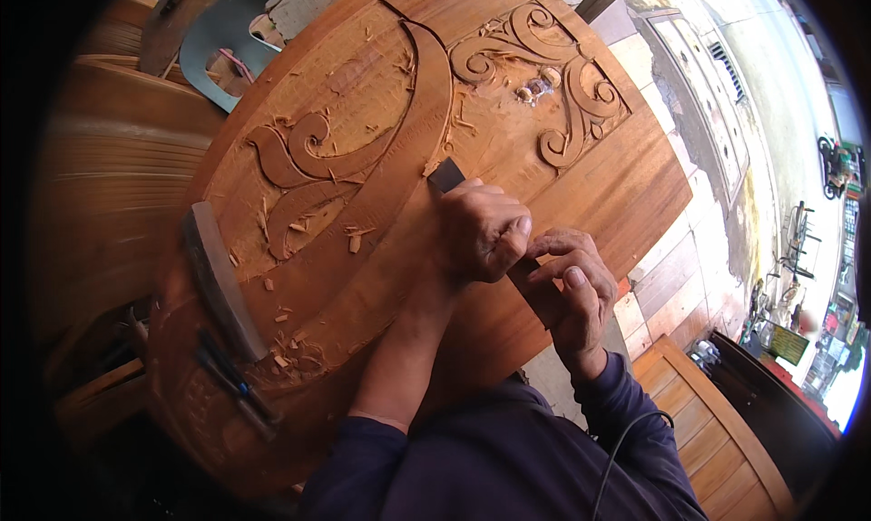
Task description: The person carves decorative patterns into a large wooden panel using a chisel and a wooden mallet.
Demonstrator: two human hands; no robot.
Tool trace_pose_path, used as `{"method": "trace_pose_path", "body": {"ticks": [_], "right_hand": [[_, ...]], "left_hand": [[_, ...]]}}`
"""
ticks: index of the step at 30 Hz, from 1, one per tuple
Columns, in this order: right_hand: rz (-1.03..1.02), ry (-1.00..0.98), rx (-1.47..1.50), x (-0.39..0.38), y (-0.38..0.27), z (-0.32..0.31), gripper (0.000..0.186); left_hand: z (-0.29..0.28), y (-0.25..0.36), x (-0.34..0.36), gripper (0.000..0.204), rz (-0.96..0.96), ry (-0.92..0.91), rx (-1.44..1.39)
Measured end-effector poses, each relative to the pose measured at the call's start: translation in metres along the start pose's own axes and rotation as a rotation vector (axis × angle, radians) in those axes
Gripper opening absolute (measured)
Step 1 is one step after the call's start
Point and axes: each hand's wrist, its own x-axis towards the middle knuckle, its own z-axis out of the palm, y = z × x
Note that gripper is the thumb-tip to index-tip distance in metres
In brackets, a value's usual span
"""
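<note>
A carving chisel with a wide dark flat blade [446,175] and a brown handle [539,296] lies slantwise across a carved wooden panel [626,208]. My left hand [485,231] is closed in a fist round the chisel behind its blade. Further back, my right hand [576,290] grips the handle, its fingers bent over it. The blade's tip meets the wood at the edge of a long raised curved band [426,104]. Curled scrolls [572,104] stand in relief at the panel's far right corner. Loose shavings [356,240] are scattered over the carving.
On the panel's left lies a long grey-brown bar [222,281], with slim dark tools [238,385] nearby. A small clear plastic item [538,86] rests among the scrolls. A blue-green chair [204,54] stands beyond the left edge; a slatted wooden piece [717,421] is at lower right.
</note>
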Motion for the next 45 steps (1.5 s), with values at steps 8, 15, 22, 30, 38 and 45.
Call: {"method": "trace_pose_path", "body": {"ticks": [8, 15, 22, 30, 38, 45], "right_hand": [[-0.139, 0.054, -0.209, -0.048, -0.012, -0.056, 0.047], [-0.08, -0.156, -0.057, 0.021, -0.016, -0.009, 0.04], [-0.177, 0.039, -0.061, -0.023, -0.014, -0.049, 0.042], [-0.152, 0.064, -0.04, 0.011, 0.001, -0.039, 0.047], [-0.083, 0.073, 0.077, 0.04, 0.016, -0.031, 0.049], [-0.074, 0.067, -0.044, 0.057, 0.024, -0.048, 0.04]], "left_hand": [[0.003, 0.008, -0.003, 0.028, -0.021, -0.01, -0.032], [0.0, 0.001, 0.007, 0.033, -0.015, -0.004, -0.021], [-0.003, 0.001, 0.006, 0.035, -0.053, 0.012, -0.008], [0.006, 0.001, 0.02, 0.035, -0.092, 0.039, 0.079], [0.015, -0.007, 0.026, 0.04, -0.143, 0.113, 0.094], [0.024, -0.003, 0.036, 0.045, -0.115, 0.163, 0.109]]}}
